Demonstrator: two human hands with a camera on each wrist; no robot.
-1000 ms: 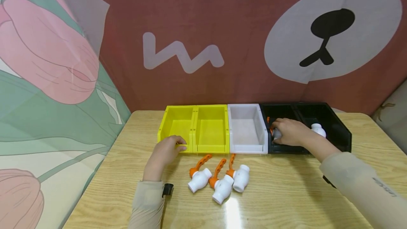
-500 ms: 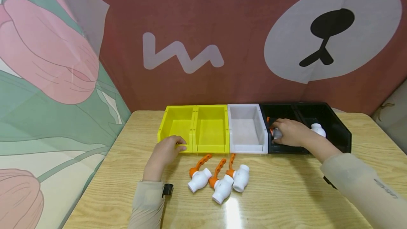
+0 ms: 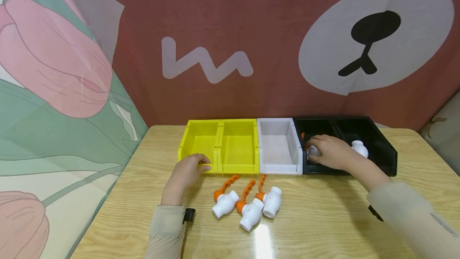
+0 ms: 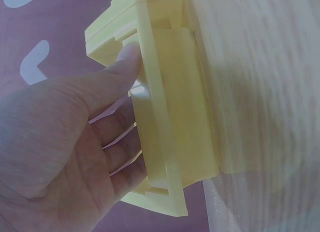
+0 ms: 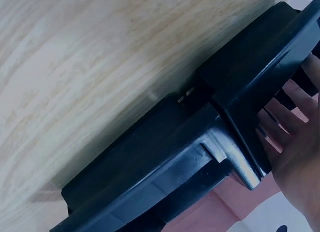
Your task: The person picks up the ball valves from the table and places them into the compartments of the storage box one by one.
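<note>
In the head view, my right hand (image 3: 328,151) reaches into the left black bin (image 3: 316,125) and grips a ball valve (image 3: 314,150). Its body end shows beside the fingers, and bits of its orange lever show at the left; the rest is hidden. The right wrist view shows these fingers (image 5: 292,111) behind the black bin wall. My left hand (image 3: 187,173) rests at the front lip of the leftmost yellow bin (image 3: 195,131). In the left wrist view its thumb (image 4: 131,56) lies along the inside of the lip, the other fingers loosely bent inside, holding nothing.
Three white ball valves with orange levers, the left (image 3: 225,204), middle (image 3: 251,214) and right (image 3: 272,202), lie on the wooden table (image 3: 316,227). A second yellow bin (image 3: 238,167) and a white bin (image 3: 280,168) stand mid-row. Another white valve (image 3: 359,149) lies in the right black bin (image 3: 382,151).
My right hand and sleeve have shifted slightly, and the gripped valve's round end shows more plainly. The left hand and the valves on the table stay put.
</note>
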